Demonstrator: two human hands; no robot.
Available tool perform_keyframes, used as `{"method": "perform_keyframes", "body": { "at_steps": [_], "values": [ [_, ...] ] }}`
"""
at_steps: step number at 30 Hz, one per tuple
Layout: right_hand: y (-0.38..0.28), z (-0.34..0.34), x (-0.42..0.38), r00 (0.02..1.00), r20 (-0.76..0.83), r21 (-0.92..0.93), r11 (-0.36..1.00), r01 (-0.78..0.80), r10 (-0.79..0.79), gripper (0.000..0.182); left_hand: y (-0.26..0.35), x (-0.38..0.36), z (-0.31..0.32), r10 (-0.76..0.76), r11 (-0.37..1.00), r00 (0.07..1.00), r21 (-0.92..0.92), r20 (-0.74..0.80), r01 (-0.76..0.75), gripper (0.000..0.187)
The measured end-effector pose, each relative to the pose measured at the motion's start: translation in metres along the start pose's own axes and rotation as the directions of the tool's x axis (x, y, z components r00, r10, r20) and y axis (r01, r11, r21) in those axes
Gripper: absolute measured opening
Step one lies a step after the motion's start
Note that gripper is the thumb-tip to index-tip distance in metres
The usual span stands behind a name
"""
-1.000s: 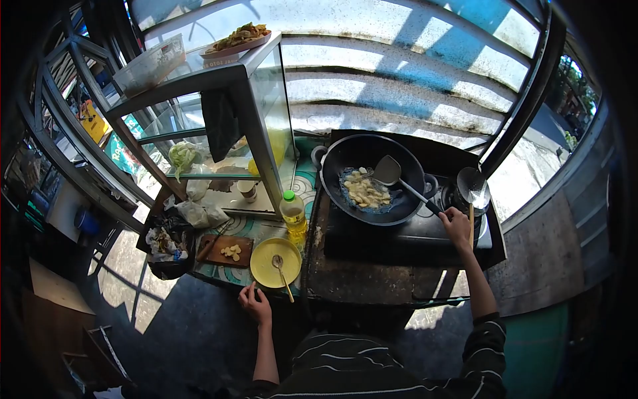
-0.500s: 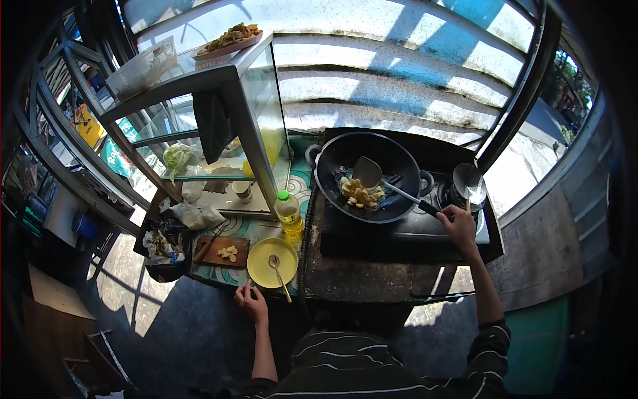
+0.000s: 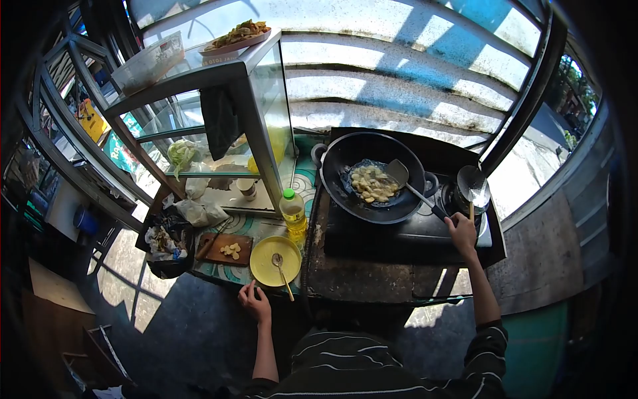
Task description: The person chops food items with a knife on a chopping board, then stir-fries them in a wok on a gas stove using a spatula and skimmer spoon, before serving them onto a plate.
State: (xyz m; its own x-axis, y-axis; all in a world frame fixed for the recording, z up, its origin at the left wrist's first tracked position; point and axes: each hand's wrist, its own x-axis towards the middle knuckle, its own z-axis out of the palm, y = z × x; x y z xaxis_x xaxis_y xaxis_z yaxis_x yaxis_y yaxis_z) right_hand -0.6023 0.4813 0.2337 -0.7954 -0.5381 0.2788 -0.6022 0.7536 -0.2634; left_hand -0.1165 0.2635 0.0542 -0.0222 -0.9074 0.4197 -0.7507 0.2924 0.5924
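Observation:
My right hand is closed around the black handle of a spatula. The blade rests in a dark wok at the right side of the pale food pieces, which lie in bubbling oil. At the counter's front edge, my left hand holds nothing, its fingers loosely bent and apart. Just above it stands a yellow plate with a spoon lying across its rim. A small wooden cutting board with pale slices and a knife lies to the left.
An oil bottle with a green cap stands between plate and wok. A glass display case rises at the left back. A black bag of waste sits at the left corner. Right of the wok, a strainer rests on the stove.
The spatula blade has moved from the middle of the wok to its right side. The food pieces have spread out in bubbling oil. My left hand stays near the plate.

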Motion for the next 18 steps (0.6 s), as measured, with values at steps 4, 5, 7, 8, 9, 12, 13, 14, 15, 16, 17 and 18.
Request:
{"method": "perform_keyframes", "body": {
  "at_steps": [4, 5, 7, 8, 9, 12, 13, 14, 15, 16, 17, 18],
  "values": [
    [0.008, 0.021, -0.001, 0.989, 0.147, 0.223, 0.974, -0.026, -0.007, 0.033, -0.001, -0.002, -0.001, 0.011, 1.0, 1.0, 0.004, 0.005, -0.011, 0.026],
    [0.0, 0.014, 0.0, 0.962, 0.271, 0.278, 0.955, -0.108, 0.029, 0.037, -0.001, -0.001, -0.001, 0.014, 1.0, 1.0, 0.003, 0.008, -0.014, 0.026],
    [-0.011, 0.001, 0.002, 0.955, 0.296, 0.301, 0.945, -0.126, 0.033, 0.037, -0.001, -0.001, 0.001, 0.011, 1.0, 1.0, -0.001, 0.008, -0.011, 0.025],
    [-0.016, -0.008, 0.004, 0.962, 0.272, 0.307, 0.949, -0.07, -0.017, 0.037, 0.0, 0.0, 0.001, 0.012, 1.0, 1.0, -0.002, 0.009, -0.012, 0.025],
    [-0.022, -0.015, 0.005, 0.967, 0.247, 0.311, 0.95, -0.013, -0.067, 0.036, 0.001, 0.001, 0.002, 0.006, 1.0, 1.0, 0.003, 0.009, -0.006, 0.025],
    [-0.043, -0.033, 0.002, 0.983, 0.162, 0.23, 0.972, 0.047, -0.086, 0.033, 0.003, 0.003, 0.005, -0.005, 1.0, 1.0, -0.004, 0.011, 0.005, 0.025],
    [-0.048, -0.037, 0.003, 0.988, 0.116, 0.18, 0.981, 0.076, -0.098, 0.032, 0.003, 0.003, 0.006, -0.009, 1.0, 1.0, -0.014, 0.009, 0.009, 0.025],
    [-0.051, -0.039, 0.003, 0.988, 0.117, 0.179, 0.981, 0.079, -0.101, 0.032, 0.003, 0.002, 0.006, -0.012, 1.0, 1.0, -0.014, 0.008, 0.012, 0.025],
    [-0.054, -0.041, 0.005, 0.99, 0.094, 0.168, 0.982, 0.09, -0.106, 0.031, 0.003, 0.002, 0.007, -0.016, 1.0, 1.0, -0.019, 0.01, 0.017, 0.025],
    [-0.055, -0.041, 0.005, 0.991, 0.07, 0.157, 0.982, 0.1, -0.112, 0.03, 0.004, 0.001, 0.008, -0.021, 1.0, 1.0, -0.023, 0.012, 0.021, 0.025],
    [-0.055, -0.041, 0.007, 0.991, 0.07, 0.157, 0.982, 0.104, -0.116, 0.03, 0.004, 0.001, 0.008, -0.023, 0.999, 1.0, -0.023, 0.01, 0.023, 0.025],
    [-0.053, -0.038, 0.008, 0.989, -0.011, 0.111, 0.982, 0.151, -0.15, 0.029, 0.004, 0.001, 0.008, -0.018, 1.0, 1.0, -0.024, 0.0, 0.018, 0.025]
  ]
}}
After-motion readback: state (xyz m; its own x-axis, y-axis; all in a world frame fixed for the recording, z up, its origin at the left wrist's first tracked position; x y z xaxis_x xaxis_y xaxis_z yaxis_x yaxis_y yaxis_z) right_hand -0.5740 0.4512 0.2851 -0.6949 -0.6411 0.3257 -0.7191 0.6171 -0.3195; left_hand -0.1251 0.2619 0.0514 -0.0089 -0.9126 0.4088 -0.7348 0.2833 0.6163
